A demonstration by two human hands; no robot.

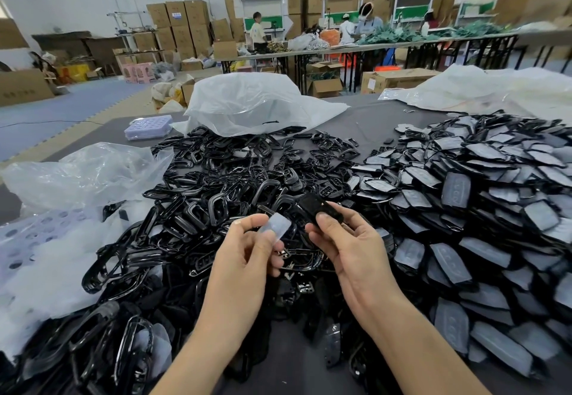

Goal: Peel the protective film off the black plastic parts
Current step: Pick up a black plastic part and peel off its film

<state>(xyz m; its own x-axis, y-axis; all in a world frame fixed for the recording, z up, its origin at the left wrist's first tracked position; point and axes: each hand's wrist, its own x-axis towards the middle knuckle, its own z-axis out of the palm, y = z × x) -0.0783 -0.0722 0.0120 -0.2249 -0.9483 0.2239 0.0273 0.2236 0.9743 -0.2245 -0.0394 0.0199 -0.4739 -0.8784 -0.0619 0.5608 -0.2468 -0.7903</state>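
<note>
Film piece [278,227] pinched in left hand [247,258], black part [320,209] gripped by right hand [349,246]

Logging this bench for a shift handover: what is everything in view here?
single black plastic part: one, black, held centre
translucent film piece: one, whitish, pinched centre
loose glossy plastic frames: many, black, heaped centre and left
film-covered plastic parts: many, black under grey film, piled right
clear plastic bags: about three, clear, left and back
perforated plastic trays: two, lilac, left side
grey table: one, grey, beneath piles
cardboard boxes: many, brown, far wall
left hand grip: one, bare, pinching the film
right hand grip: one, bare, holding the part
</note>
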